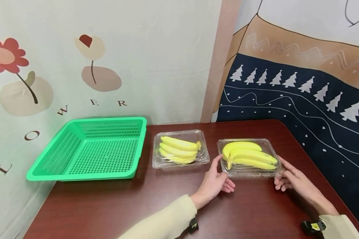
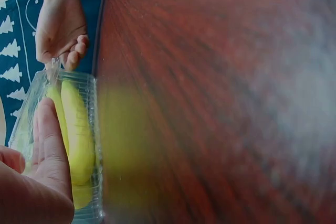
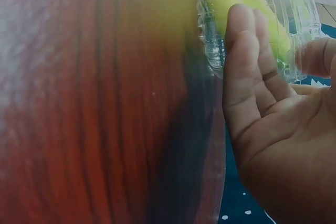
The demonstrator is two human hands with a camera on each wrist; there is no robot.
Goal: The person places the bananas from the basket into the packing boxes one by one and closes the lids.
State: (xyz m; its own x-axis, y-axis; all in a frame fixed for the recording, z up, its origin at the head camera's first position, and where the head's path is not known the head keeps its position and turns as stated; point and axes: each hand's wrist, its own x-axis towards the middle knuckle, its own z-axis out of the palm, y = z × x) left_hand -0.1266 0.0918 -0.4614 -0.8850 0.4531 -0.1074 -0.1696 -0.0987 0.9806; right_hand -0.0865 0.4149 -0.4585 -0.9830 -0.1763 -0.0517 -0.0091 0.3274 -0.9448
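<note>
Two clear plastic clamshell boxes hold yellow bananas. The right-hand box (image 1: 245, 174) lies closed on the table, with its bananas (image 1: 251, 156) visible through the lid. My left hand (image 1: 216, 181) is at its left side, index finger extended to the edge; in the left wrist view its straight fingers (image 2: 51, 135) overlap the box. At the right side is my right hand (image 1: 297, 184), with the index finger along the box edge and the other fingers loosely bent near the front corner. The left-hand box (image 1: 180, 132) with bananas (image 1: 179, 149) sits apart from both hands.
A green perforated plastic basket (image 1: 139, 146) stands at the table's left, overhanging the left edge. The dark red-brown table (image 1: 155, 196) ends at a right edge near my right arm. Patterned cloths (image 1: 167, 66) hang behind and to the right.
</note>
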